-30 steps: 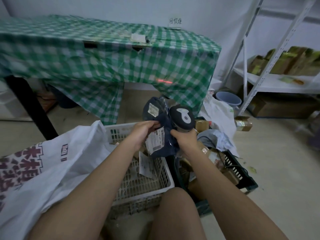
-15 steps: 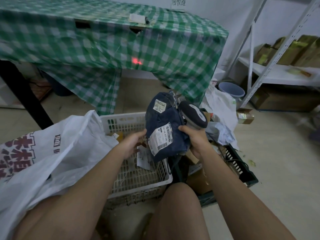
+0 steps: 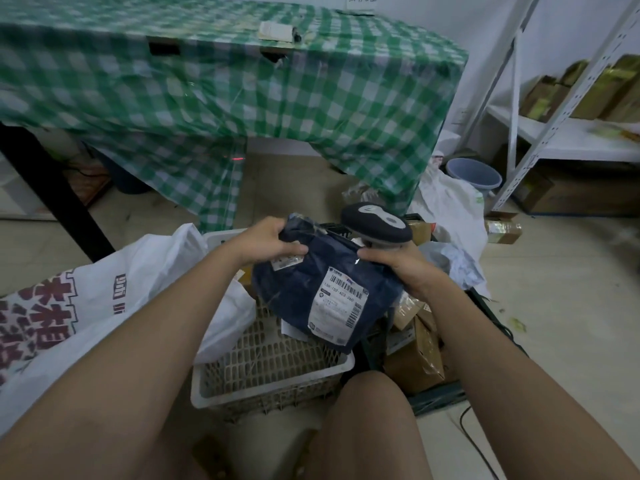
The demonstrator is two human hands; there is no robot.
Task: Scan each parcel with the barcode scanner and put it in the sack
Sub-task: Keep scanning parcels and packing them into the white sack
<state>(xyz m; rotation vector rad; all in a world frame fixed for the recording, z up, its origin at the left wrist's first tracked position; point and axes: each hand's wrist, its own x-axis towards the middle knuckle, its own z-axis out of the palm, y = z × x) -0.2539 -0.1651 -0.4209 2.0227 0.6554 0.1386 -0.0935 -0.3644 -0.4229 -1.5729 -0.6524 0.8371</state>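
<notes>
Gripping a dark blue parcel [image 3: 325, 289] with both hands above the white basket's [image 3: 277, 386] rim, left hand [image 3: 266, 242] curled over its top edge, right hand [image 3: 398, 265] pinching its side while holding the barcode scanner [image 3: 375, 223], white sack [image 3: 104, 296] gaping left, bare floor [image 3: 554, 306] right, label [image 3: 337, 304] reading "15N-159-A03-280".

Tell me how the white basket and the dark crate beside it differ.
Colour: the white basket is pale plastic; the dark crate is near black.
Contents: the basket shows little besides paper slips and its lattice floor; the crate is piled with brown boxes.
Place: the basket sits beside the white sack; the crate lies on the basket's right, toward the shelving.
Both stand on the floor and have slotted walls.
</notes>
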